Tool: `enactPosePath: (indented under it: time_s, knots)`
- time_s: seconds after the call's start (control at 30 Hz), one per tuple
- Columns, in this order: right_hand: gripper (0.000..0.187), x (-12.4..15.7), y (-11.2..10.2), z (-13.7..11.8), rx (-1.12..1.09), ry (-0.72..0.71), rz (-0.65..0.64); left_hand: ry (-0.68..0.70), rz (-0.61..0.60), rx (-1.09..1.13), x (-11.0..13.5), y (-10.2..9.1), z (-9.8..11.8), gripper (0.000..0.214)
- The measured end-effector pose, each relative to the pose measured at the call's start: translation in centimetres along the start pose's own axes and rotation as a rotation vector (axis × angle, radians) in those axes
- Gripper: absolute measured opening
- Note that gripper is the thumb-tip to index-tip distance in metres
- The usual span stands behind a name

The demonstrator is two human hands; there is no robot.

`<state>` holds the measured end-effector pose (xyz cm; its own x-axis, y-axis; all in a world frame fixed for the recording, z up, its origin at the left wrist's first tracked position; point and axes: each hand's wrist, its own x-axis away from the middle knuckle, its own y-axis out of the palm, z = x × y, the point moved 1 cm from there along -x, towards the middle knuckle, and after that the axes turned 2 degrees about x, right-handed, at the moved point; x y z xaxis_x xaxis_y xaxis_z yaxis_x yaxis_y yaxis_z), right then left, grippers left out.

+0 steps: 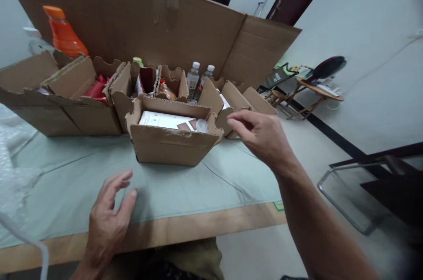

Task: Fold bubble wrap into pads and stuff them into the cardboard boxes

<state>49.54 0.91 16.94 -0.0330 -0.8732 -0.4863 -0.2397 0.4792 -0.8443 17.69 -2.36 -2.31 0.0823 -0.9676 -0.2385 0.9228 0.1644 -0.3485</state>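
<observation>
Over the table's near left part, my left hand [110, 214] is open, thumb and fingers apart with nothing between them. My right hand [257, 132] is closed in a loose pinch just right of the front cardboard box [168, 143]; no object shows at its fingertips. That box stands upright, apart from my left hand. Inside it lie a white carton [161, 120] with brown shapes printed at one end, and a small clear plastic item [202, 125]. Behind my right hand are more open cardboard bins [236, 97].
Open cardboard bins [82, 112] line the back, holding red packets [97, 89] and other goods. An orange bottle [66, 33] and clear bottles [192, 79] stand behind. A cardboard panel [128, 15] rises there. Bubble wrap [15, 156] lies left; a metal-framed chair [343, 200] is right.
</observation>
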Motion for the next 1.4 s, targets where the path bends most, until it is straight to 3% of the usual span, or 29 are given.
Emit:
enactPosePath:
  time_s: [0.1,0.2,0.3,0.37,0.47,0.53,0.63,0.73,0.8,0.9,1.03,1.13,1.2,1.27,1.4]
  knots:
    - [0.020,3.9,0.9,2.1,-0.160,0.071,0.094,-0.010,0.076,0.060,-3.2,0.4,0.5,0.071]
    - [0.040,6.1,4.5,2.9,-0.344,0.134,-0.065,0.007,0.050,0.149,-6.7,1.3,0.7,0.088]
    - [0.055,6.5,8.4,2.2,-0.458,0.115,-0.214,0.016,-0.042,0.239,-9.2,2.9,1.4,0.080]
    - [0.047,6.6,9.8,1.5,-0.467,0.125,-0.193,0.012,-0.072,0.279,-9.4,4.1,2.1,0.066]
    - [0.037,8.1,9.6,0.5,-0.437,0.152,-0.092,-0.005,-0.058,0.282,-7.3,4.4,2.8,0.051]
    - [0.037,9.9,8.8,-0.8,-0.444,0.123,-0.053,-0.029,-0.045,0.271,-4.9,2.7,2.5,0.046]
    - [0.041,11.6,8.5,-4.0,-0.508,0.049,-0.062,-0.089,0.049,0.195,-2.0,-2.1,1.5,0.047]
    - [0.045,10.2,9.4,-7.1,-0.581,-0.019,-0.135,-0.143,0.221,-0.002,-1.8,-6.7,1.3,0.047]
    - [0.044,8.5,9.6,-7.9,-0.604,-0.014,-0.139,-0.103,0.281,-0.019,-2.6,-7.4,2.1,0.046]
    - [0.035,8.2,8.2,-6.3,-0.581,0.048,-0.064,0.014,0.174,0.124,-3.1,-4.7,3.7,0.044]
    - [0.028,14.0,5.3,-2.2,-0.438,0.143,0.044,-0.034,-0.056,0.233,-1.0,0.5,4.3,0.042]
    - [0.049,19.3,5.0,0.6,-0.400,0.180,0.076,-0.040,-0.201,0.309,-0.2,2.6,3.5,0.047]
    - [0.069,21.4,5.9,2.7,-0.447,0.213,0.075,-0.017,-0.265,0.340,-0.7,3.4,3.0,0.051]
    - [0.092,21.9,6.9,4.8,-0.555,0.266,0.057,0.013,-0.315,0.351,-1.6,4.1,2.6,0.053]
    - [0.129,20.1,8.1,7.6,-0.806,0.314,-0.065,0.042,-0.340,0.341,-2.4,5.4,2.1,0.055]
